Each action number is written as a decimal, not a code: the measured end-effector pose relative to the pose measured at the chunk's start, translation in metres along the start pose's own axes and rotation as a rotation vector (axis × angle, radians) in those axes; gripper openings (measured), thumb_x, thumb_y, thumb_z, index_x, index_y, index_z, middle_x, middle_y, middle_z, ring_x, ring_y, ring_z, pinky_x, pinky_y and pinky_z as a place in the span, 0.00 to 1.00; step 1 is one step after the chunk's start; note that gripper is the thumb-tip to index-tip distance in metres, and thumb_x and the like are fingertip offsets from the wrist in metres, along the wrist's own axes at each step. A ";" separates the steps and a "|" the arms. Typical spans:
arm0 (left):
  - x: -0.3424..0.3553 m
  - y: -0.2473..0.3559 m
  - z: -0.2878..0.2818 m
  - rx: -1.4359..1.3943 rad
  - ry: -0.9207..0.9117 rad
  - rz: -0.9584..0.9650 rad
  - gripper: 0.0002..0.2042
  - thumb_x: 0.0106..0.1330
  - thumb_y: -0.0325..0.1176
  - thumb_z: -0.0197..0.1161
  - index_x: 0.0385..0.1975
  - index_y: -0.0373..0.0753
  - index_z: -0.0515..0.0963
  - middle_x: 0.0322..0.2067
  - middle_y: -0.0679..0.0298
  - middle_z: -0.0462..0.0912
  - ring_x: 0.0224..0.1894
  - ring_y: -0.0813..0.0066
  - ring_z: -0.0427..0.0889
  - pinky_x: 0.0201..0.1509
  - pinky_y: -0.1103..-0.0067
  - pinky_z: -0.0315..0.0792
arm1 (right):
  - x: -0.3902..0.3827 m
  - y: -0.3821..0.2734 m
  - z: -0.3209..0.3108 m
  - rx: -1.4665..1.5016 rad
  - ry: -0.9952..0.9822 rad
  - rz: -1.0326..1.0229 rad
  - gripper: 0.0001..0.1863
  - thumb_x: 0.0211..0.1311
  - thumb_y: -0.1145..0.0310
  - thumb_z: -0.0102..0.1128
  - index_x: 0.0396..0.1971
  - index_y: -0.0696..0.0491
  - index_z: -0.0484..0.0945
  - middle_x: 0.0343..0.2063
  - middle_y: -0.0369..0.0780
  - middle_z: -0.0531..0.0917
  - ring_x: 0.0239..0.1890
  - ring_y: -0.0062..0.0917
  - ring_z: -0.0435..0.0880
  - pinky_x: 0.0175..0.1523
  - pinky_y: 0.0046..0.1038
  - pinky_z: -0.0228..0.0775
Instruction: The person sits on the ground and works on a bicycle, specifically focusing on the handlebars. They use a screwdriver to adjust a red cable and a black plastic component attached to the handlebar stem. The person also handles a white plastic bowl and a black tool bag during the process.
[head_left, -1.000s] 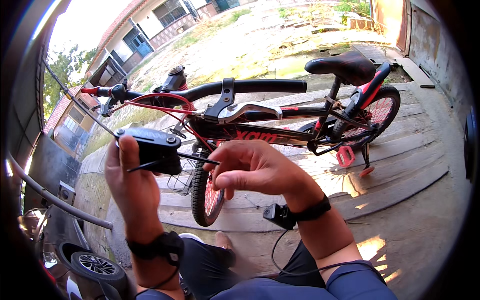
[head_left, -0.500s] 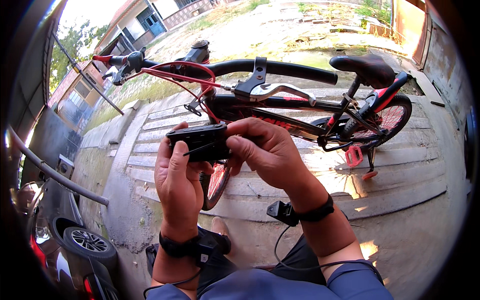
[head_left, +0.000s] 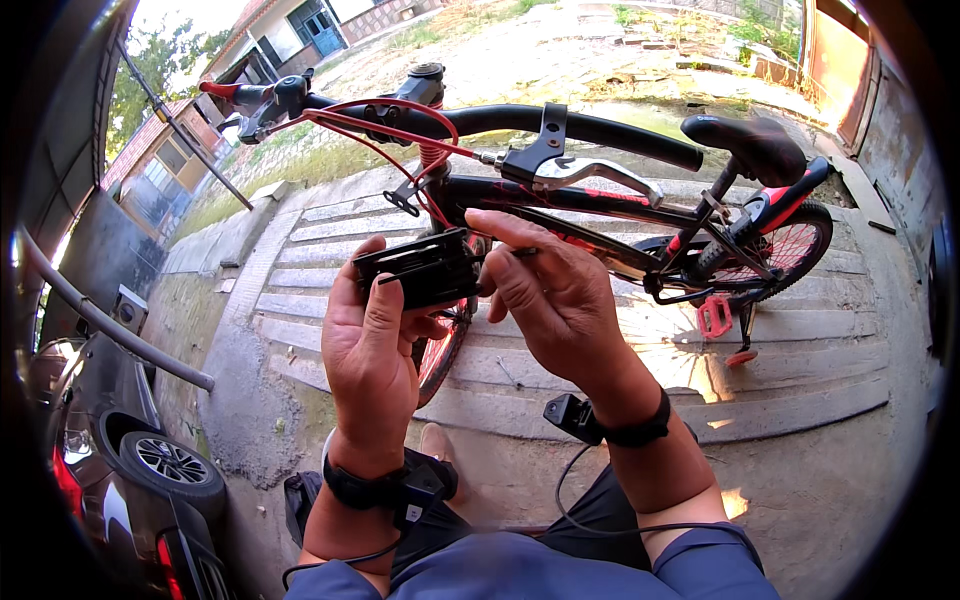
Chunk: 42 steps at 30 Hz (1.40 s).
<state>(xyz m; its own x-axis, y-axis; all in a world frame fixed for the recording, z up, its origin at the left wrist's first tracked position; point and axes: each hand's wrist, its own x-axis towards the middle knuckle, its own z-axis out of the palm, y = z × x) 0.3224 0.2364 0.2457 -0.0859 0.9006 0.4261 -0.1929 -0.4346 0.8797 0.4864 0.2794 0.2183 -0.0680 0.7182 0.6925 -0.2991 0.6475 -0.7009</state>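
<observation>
My left hand (head_left: 370,350) holds a black folding multi-tool (head_left: 420,272), a compact block of dark blades or keys, with the thumb along its near side. At the tool's right end is my right hand (head_left: 555,300). Its thumb and fingers pinch a thin dark piece, which seems to belong to the tool, though the fingers partly hide it. Beyond both hands stands a black and red bicycle (head_left: 570,215). Its handlebar (head_left: 610,142), with a silver brake lever (head_left: 600,175) and red cables (head_left: 370,110), lies just past the tool.
At right are the bicycle's saddle (head_left: 750,145), rear wheel (head_left: 800,245) and red pedal (head_left: 714,316). Grooved concrete (head_left: 560,360) lies beneath it. A dark car (head_left: 110,450) stands at lower left, near a grey pipe (head_left: 120,330). Black straps with cables circle my wrists.
The multi-tool has tilted and shifted slightly right, so more of its blades show. My right hand has moved a little right, its index finger now stretched over the tool's end.
</observation>
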 end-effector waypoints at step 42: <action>0.011 0.040 0.003 0.596 -0.410 -0.071 0.23 0.67 0.20 0.52 0.63 0.34 0.66 0.47 0.61 0.78 0.47 0.83 0.75 0.52 0.84 0.71 | 0.001 -0.009 -0.008 0.218 -0.293 0.345 0.29 0.61 0.75 0.62 0.62 0.59 0.63 0.42 0.42 0.79 0.37 0.18 0.80 0.39 0.21 0.74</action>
<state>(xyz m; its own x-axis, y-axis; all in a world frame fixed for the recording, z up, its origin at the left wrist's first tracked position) 0.3168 0.2292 0.2863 0.3032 0.9025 0.3058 0.3912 -0.4105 0.8237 0.4961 0.2764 0.2239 -0.4529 0.7593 0.4672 -0.4022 0.2937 -0.8672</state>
